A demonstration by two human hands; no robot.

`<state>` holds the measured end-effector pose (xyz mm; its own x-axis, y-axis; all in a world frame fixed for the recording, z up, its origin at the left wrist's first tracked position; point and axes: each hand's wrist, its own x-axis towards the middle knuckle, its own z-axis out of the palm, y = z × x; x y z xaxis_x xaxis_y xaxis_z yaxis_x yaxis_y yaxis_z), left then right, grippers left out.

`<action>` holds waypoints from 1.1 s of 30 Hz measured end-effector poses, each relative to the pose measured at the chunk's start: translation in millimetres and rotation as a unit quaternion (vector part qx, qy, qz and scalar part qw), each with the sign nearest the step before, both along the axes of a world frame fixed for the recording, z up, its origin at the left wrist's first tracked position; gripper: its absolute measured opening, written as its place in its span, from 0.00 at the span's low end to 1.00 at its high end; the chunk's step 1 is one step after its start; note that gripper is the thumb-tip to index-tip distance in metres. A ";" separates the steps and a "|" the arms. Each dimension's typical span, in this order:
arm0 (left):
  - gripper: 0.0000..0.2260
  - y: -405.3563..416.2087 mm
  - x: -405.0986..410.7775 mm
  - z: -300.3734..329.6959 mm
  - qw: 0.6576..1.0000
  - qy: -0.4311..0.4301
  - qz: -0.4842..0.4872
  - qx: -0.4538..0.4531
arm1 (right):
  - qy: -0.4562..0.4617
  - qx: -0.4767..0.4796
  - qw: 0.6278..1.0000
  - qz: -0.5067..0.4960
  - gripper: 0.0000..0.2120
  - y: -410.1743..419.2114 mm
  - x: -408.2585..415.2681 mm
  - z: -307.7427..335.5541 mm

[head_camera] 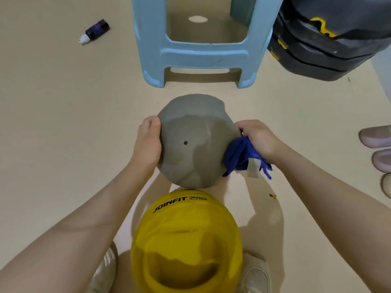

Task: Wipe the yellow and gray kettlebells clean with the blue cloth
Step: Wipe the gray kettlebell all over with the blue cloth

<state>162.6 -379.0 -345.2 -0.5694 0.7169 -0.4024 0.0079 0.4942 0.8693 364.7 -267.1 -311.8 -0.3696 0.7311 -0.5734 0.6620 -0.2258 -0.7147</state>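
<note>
Flanking gray kettlebell [191, 142]: left hand [148, 142], right hand [257, 139].

I see a plain gray kettlebell [191, 142], a yellow kettlebell [186, 240] with black lettering, a deep blue cloth [239, 157], a pale blue stool [201, 51], and a beige floor [63, 102].

The single head view looks steeply down from above the person's arms. It sits close over the floor [63, 123], facing forward toward a stool [203, 56].
</note>
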 end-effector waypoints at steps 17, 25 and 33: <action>0.38 24.5 34.0 31.9 0.789 0.404 -0.458 0.065 | 0.139 0.152 0.932 -0.298 0.09 -22.6 5.8 36.8; 0.33 46.0 32.2 27.6 0.848 0.412 -0.331 0.036 | 0.112 0.236 0.910 -0.321 0.18 -33.7 14.2 10.8; 0.22 57.3 25.0 24.8 0.876 0.397 -0.273 0.035 | -0.067 0.444 0.893 0.027 0.14 -68.9 -18.1 -12.5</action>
<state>187.6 -321.7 -320.4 -0.2138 0.9767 0.0204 0.8420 0.1736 0.5109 346.6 -336.0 -324.3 -0.3905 0.9024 0.1823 0.7476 0.4264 -0.5092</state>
